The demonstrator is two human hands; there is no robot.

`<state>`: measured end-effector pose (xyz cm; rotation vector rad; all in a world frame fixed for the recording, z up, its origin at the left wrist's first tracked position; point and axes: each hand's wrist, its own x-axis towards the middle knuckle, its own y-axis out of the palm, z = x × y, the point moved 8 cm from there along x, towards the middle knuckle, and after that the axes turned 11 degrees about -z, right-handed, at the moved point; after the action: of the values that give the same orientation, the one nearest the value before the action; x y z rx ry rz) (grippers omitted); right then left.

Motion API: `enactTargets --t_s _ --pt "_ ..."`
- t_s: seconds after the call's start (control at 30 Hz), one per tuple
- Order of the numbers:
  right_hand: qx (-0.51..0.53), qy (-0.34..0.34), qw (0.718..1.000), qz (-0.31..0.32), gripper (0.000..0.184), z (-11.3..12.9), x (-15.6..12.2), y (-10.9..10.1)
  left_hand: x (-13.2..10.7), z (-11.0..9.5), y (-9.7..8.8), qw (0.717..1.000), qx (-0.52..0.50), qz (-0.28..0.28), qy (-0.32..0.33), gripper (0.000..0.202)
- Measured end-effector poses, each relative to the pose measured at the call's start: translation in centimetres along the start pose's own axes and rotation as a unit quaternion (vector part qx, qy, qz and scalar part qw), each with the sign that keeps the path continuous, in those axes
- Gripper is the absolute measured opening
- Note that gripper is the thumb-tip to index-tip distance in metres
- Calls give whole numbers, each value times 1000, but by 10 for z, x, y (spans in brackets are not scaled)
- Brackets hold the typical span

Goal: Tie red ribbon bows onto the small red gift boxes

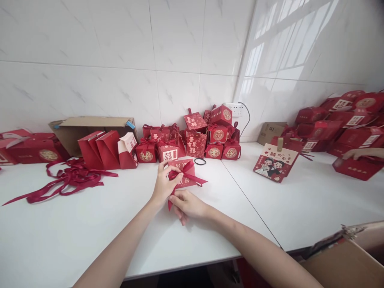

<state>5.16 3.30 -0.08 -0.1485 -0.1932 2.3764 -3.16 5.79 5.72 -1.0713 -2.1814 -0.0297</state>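
A small red gift box [186, 181] with gold characters lies on the white table [60, 232] in front of me, a red ribbon [187, 171] tied in a bow across it. My left hand [164, 185] pinches a loop of the bow at the box's left side. My right hand [186, 206] rests on the table just below the box, its fingers closed on the ribbon's hanging tail. A pile of finished red boxes [207, 138] with bows stands behind, against the wall.
Loose red ribbons [67, 180] lie at left, beside folded red bags [103, 150] and an open cardboard box [90, 128]. A black hair tie [200, 161] lies by the pile. At right stand an illustrated box [276, 162], more red boxes [342, 124] and another person's hand [360, 153]. A carton [348, 260] sits at bottom right.
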Motion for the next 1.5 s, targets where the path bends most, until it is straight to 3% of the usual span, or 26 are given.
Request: enactTargets --t_s 0.2,0.3,0.37,0.4,0.5,0.6,0.8,0.9,1.0,1.1,1.17,1.23,1.3,1.4,1.5 --pt "-30 12 999 43 37 -6 -2 13 1 0 0 1000 5 -5 2 11" --pt "-39 -1 998 43 35 3 -6 3 3 1 1 1000 0 -2 5 11" --pt "-45 -37 998 -26 36 16 -7 -20 3 3 1 1000 -7 3 2 10" --pt "-48 -66 993 -90 38 24 -7 -38 4 4 2 1000 -10 5 -3 10" --pt "-102 -160 936 -297 38 45 -18 -91 4 8 2 1000 -16 11 -17 11" --pt "-218 -172 885 -372 32 50 -22 -115 4 9 2 999 -24 12 -21 12" --pt "-293 -115 907 -281 36 37 -11 -112 4 7 2 999 -31 12 -11 13" --pt "-274 -113 925 -236 29 34 -10 -109 4 7 2 999 -32 8 -15 12" --pt "-220 -69 955 -187 23 24 -8 -109 4 8 2 999 -33 10 -22 12" --pt "-216 -41 961 -169 24 18 -7 -111 5 8 2 999 -35 11 -27 12" --pt "-237 -101 940 -222 22 27 -8 -117 5 8 2 999 -35 12 -27 12" --pt "-253 -210 899 -290 21 43 -13 -121 4 8 3 999 -37 19 -23 11" --pt "-268 -306 860 -307 24 53 -19 -116 4 6 5 999 -38 28 -12 10" --pt "-292 -367 834 -290 20 57 -22 -106 2 1 7 999 -32 38 9 10" --pt "-297 -391 812 -316 23 61 -26 -106 1 -1 7 999 -31 41 8 10"
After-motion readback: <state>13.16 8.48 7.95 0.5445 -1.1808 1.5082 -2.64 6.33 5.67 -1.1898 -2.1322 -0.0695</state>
